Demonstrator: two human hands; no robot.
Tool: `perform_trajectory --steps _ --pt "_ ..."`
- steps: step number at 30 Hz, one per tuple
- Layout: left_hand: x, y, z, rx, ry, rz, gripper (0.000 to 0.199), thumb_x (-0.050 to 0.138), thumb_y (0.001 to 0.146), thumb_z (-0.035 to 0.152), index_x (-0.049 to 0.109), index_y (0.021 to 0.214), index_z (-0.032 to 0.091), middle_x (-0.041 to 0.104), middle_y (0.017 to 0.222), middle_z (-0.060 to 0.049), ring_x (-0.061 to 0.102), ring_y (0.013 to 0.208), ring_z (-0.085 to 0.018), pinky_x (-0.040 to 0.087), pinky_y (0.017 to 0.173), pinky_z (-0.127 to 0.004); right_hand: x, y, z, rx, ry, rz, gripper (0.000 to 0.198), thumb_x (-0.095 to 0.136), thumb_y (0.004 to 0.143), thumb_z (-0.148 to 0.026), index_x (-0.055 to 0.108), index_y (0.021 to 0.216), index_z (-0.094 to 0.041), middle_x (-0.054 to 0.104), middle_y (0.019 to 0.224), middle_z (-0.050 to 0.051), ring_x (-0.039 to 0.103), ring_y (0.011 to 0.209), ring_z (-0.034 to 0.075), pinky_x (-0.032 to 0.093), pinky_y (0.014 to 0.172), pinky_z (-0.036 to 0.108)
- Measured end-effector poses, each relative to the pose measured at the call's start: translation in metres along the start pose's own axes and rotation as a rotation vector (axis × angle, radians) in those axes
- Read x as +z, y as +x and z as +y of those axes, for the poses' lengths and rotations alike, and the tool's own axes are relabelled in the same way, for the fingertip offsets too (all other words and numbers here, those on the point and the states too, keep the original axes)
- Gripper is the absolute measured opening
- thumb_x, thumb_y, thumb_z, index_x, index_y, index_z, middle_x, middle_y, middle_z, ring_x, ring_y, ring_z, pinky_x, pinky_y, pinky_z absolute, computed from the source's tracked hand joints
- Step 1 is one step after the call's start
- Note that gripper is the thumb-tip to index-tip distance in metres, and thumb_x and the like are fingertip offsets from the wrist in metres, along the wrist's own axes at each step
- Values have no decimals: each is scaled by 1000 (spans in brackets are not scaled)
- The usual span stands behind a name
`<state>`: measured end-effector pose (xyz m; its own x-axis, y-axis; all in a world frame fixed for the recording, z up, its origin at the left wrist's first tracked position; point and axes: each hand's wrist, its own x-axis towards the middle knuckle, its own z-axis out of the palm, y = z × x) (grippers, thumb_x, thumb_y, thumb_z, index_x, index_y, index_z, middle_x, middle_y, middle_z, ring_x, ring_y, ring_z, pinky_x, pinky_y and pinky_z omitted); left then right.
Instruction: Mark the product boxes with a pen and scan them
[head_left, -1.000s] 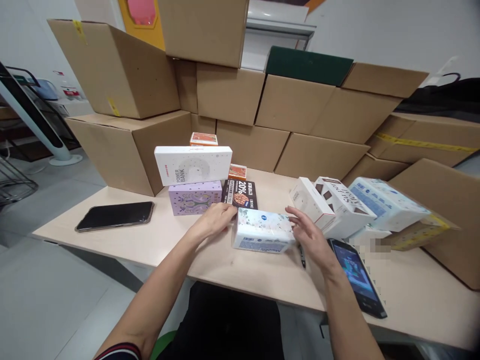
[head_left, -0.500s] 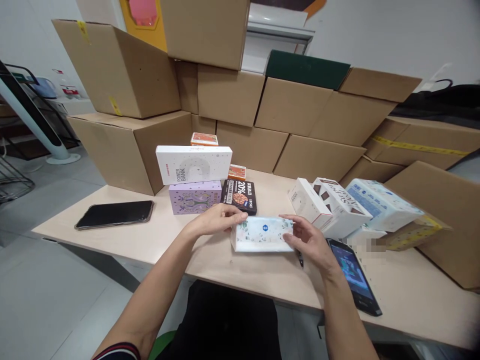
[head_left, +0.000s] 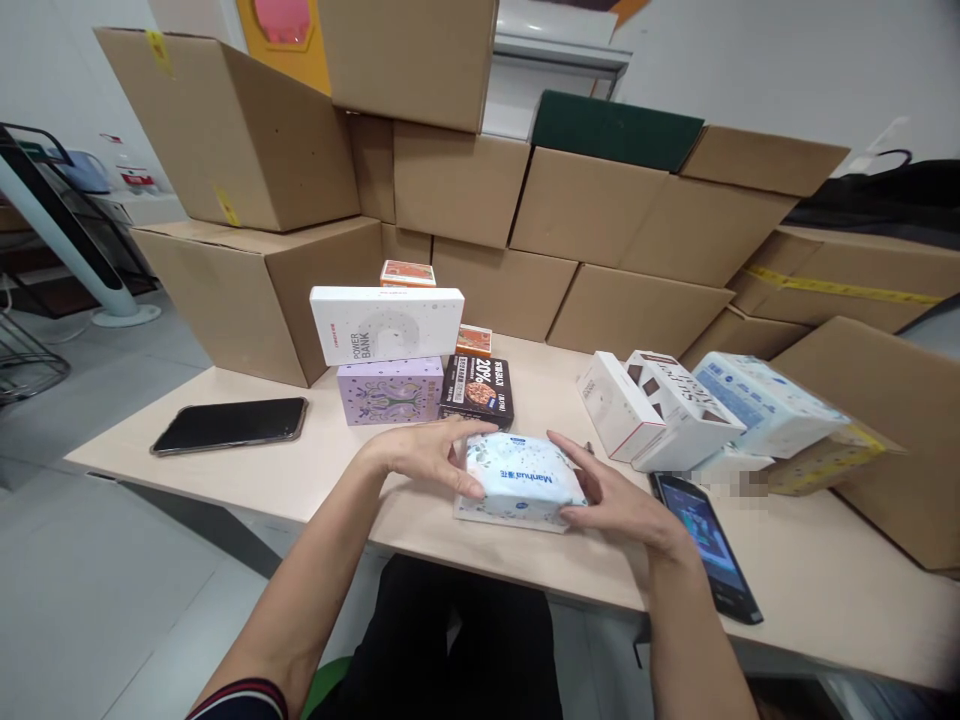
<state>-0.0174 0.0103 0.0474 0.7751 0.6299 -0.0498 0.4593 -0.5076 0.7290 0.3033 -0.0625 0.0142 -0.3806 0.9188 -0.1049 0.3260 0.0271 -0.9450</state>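
A pale blue and white tissue pack (head_left: 525, 470) marked "Manhua" rests on the table in front of me, its printed broad face turned up. At its left end my left hand (head_left: 435, 455) grips it, thumb along the near side and fingers at the back. My right hand (head_left: 611, 495) holds the opposite end, thumb low at the near corner and fingers over the far corner. Just beyond the pack lies a black box with "20%" on it (head_left: 478, 390). Beside that stands a purple patterned box (head_left: 390, 390) under a white power bank box (head_left: 390, 328).
A black phone (head_left: 229, 425) lies at the table's left. On the right are a white box (head_left: 619, 405), a brown-and-white box (head_left: 682, 410), another tissue pack (head_left: 765, 400) and a lit handheld device (head_left: 709, 545). Stacked cardboard boxes (head_left: 457, 190) wall off the back.
The tissue pack has been tipped so its lettered broad face shows, and it sits slightly nearer me. Both hands have shifted their hold at its ends.
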Motion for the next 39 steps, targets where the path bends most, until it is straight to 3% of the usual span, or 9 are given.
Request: perform_trajectory --steps 7,13,19,22,24,28,32,37,39 --pt "5 2 -2 6 -93 63 110 83 69 47 21 159 30 49 149 -16 67 89 -21 55 81 -37 5 6 4 0 -43 141 108 80 71 -32 20 160 -23 63 131 14 67 105 25 60 84 39" --pt "1 4 2 -26 -204 67 106 82 74 41 18 159 37 34 160 -16 67 86 -17 57 80 -38 5 9 1 67 55 163 116 82 69 -30 13 161 -24 26 163 20 64 114 28 61 77 34" --pt "19 -4 -4 -115 -323 208 107 81 74 44 18 159 30 40 154 -18 66 94 -20 57 83 -38 -1 9 6 41 144 162 116 87 65 -35 21 160 -28 35 160 17 69 97 21 61 71 31" --pt "38 -13 -7 -218 -398 421 80 60 89 59 32 155 23 47 149 -18 67 96 -21 56 87 -40 -2 11 7 90 167 156 104 77 77 -51 20 161 -27 50 148 17 68 84 19 61 66 32" --pt "51 -16 -4 -274 -411 496 70 43 95 65 46 147 19 59 138 -16 67 93 -22 55 88 -41 -1 14 6 85 174 192 86 67 84 -60 36 156 -25 66 126 14 67 73 19 59 61 32" --pt "74 -11 7 -221 -347 573 61 45 96 62 61 133 17 66 129 -15 65 105 -26 53 93 -40 5 14 5 -33 175 233 62 72 82 -54 60 137 -27 70 118 8 67 84 20 58 71 29" --pt "93 -7 10 -109 -432 726 58 67 87 43 51 138 20 61 135 -13 62 116 -25 52 99 -41 11 1 8 -190 165 286 69 76 80 -43 52 142 -27 66 124 8 65 100 21 57 81 31" --pt "108 -6 6 78 -506 812 64 66 79 22 43 139 25 49 144 -12 53 130 -25 49 105 -41 20 -12 12 -291 217 306 57 74 81 -43 58 134 -27 56 142 10 62 114 22 55 90 35" --pt "111 -6 2 80 -461 810 73 66 78 19 37 145 27 44 148 -12 50 133 -25 48 107 -43 23 -11 12 -264 193 362 53 67 86 -47 58 133 -24 64 130 11 65 107 22 55 87 36"
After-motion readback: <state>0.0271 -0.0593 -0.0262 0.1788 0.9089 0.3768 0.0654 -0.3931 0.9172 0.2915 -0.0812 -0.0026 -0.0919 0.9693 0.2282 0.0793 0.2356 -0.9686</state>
